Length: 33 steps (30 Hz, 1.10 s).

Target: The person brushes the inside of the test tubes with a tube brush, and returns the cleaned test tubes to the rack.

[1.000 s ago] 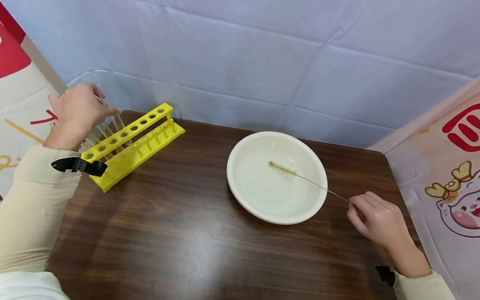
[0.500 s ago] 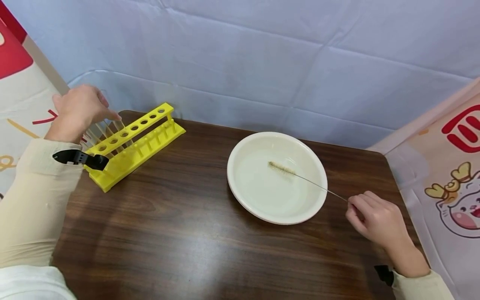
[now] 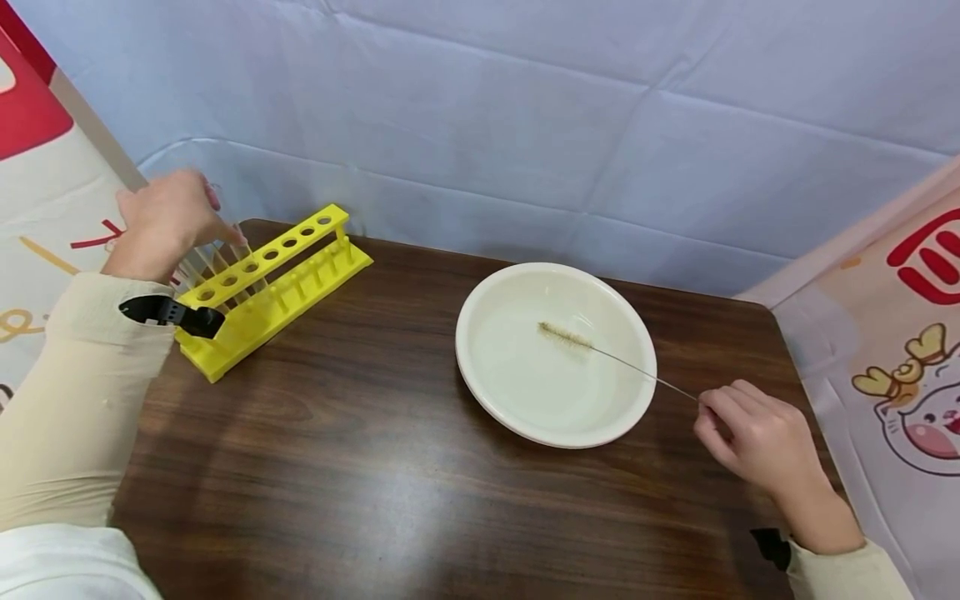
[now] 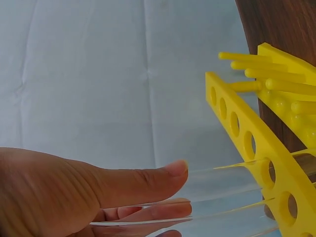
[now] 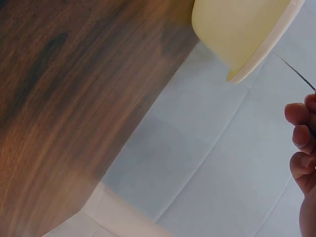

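On the left, my left hand point(image 3: 171, 221) pinches the upper part of a clear test tube point(image 4: 222, 180) between thumb and fingers. That tube's lower end passes through a hole of the yellow test tube rack point(image 3: 260, 261). More clear tubes point(image 3: 201, 265) stand beside it in the rack, partly behind the hand. My right hand point(image 3: 761, 437) grips the thin twisted wire handle point(image 5: 291, 68) of a test tube brush. Its pale bristle head point(image 3: 564, 336) lies inside the white bowl point(image 3: 517, 387), with the wire crossing the bowl's right rim.
The rack's far holes and upright pegs point(image 3: 333, 262) hold no tubes. A dark wooden table point(image 3: 337, 467) carries rack and bowl. Pale cloth point(image 3: 487, 125) hangs right behind the table, and printed panels point(image 3: 885, 333) stand at both sides.
The pinched tube has gone down through its rack hole, and my left hand has shifted slightly right and lower. The right hand, brush and bowl stay put.
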Motion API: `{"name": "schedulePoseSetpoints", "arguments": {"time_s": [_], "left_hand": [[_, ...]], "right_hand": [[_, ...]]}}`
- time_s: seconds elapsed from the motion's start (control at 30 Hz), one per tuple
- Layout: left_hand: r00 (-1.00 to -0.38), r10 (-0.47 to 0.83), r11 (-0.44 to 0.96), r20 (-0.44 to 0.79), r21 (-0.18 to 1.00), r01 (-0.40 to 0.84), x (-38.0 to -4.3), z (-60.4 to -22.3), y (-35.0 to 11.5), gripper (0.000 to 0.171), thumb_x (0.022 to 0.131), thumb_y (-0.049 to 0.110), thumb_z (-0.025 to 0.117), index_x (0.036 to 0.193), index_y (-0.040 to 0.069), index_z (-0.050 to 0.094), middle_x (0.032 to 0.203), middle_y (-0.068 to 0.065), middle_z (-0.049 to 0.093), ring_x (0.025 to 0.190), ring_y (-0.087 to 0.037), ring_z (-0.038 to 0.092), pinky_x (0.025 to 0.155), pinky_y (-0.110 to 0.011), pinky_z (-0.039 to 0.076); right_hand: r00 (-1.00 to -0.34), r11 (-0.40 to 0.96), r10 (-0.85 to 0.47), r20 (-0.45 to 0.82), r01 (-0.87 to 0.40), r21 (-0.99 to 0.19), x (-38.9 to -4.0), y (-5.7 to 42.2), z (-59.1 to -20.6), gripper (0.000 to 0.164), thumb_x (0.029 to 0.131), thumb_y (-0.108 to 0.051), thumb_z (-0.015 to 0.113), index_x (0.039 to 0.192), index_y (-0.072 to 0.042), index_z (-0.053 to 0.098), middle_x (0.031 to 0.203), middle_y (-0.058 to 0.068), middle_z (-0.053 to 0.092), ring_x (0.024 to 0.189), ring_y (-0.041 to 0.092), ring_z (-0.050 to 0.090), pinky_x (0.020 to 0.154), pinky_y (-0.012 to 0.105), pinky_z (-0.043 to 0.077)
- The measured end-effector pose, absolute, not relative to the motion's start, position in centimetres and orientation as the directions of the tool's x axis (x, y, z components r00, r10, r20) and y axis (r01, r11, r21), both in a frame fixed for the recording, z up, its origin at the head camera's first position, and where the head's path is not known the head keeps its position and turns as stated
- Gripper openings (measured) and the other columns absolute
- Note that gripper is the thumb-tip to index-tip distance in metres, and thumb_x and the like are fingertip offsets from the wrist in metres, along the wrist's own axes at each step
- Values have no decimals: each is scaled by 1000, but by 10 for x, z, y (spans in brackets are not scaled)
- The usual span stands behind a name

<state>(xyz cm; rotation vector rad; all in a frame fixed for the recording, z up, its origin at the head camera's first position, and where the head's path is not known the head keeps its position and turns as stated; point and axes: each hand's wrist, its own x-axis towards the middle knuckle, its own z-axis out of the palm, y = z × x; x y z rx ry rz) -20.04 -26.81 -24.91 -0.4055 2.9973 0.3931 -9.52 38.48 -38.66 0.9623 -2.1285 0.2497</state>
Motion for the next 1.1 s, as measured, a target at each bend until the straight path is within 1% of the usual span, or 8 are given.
{"name": "schedulePoseSetpoints", "arguments": {"time_s": [0.17, 0.23, 0.3, 0.43, 0.5, 0.7, 0.9, 1.1], "left_hand": [[-961, -238, 936, -143, 230, -266, -201, -250, -268, 32, 76, 29, 89, 85, 4, 72, 81, -12, 67, 96, -42, 51, 92, -68, 23], [-959, -232, 937, -160, 228, -265, -201, -250, -269, 32, 77, 31, 88, 86, 4, 73, 82, -12, 67, 97, -42, 51, 91, -68, 24], [-958, -229, 937, -172, 227, -265, -202, -250, -270, 32, 81, 34, 85, 86, 5, 73, 83, -12, 68, 97, -42, 52, 89, -66, 26], [-954, -219, 939, -204, 222, -263, -203, -249, -273, 36, 88, 41, 75, 89, 5, 74, 93, -16, 69, 100, -43, 53, 87, -65, 30], [-954, -209, 941, -216, 221, -256, -203, -248, -275, 35, 90, 41, 73, 92, 6, 75, 98, -18, 70, 102, -44, 54, 88, -65, 30], [-959, -182, 945, -219, 230, -232, -201, -244, -276, 33, 89, 34, 73, 101, 4, 74, 112, -25, 67, 106, -46, 53, 91, -68, 29], [-961, -170, 940, -217, 256, -224, -201, -243, -276, 34, 86, 30, 77, 103, 1, 69, 107, -23, 66, 106, -46, 53, 95, -73, 27], [-956, -183, 939, -231, 248, -240, -202, -241, -275, 35, 83, 30, 83, 98, 1, 71, 107, -25, 67, 109, -50, 50, 96, -73, 24]], "right_hand": [[-405, 697, -551, 730, -704, 136, -95, 383, -382, 29, 91, -17, 43, 69, -4, 59, 60, 2, 53, 50, 15, 44, 39, 28, 30], [-399, 696, -551, 733, -705, 140, -94, 382, -381, 29, 91, -17, 43, 69, -4, 58, 59, 2, 52, 50, 14, 42, 39, 27, 29], [-392, 694, -551, 737, -706, 142, -94, 381, -379, 29, 91, -16, 43, 69, -4, 58, 58, 1, 50, 49, 13, 40, 39, 26, 28], [-383, 691, -549, 743, -708, 146, -94, 379, -377, 29, 91, -16, 43, 69, -3, 58, 57, 0, 49, 49, 12, 38, 39, 25, 27], [-383, 692, -549, 743, -706, 147, -94, 379, -377, 29, 91, -16, 43, 69, -3, 58, 57, 1, 49, 49, 13, 39, 39, 26, 27], [-387, 695, -551, 739, -703, 150, -94, 380, -377, 30, 91, -16, 43, 68, -4, 58, 57, 1, 50, 49, 13, 39, 39, 26, 28], [-378, 690, -550, 744, -708, 150, -93, 379, -375, 30, 91, -16, 43, 68, -4, 59, 57, 1, 50, 49, 13, 39, 40, 27, 28], [-383, 692, -550, 742, -706, 148, -93, 380, -374, 30, 91, -16, 43, 68, -3, 59, 58, 2, 52, 48, 14, 40, 39, 28, 29]]}}
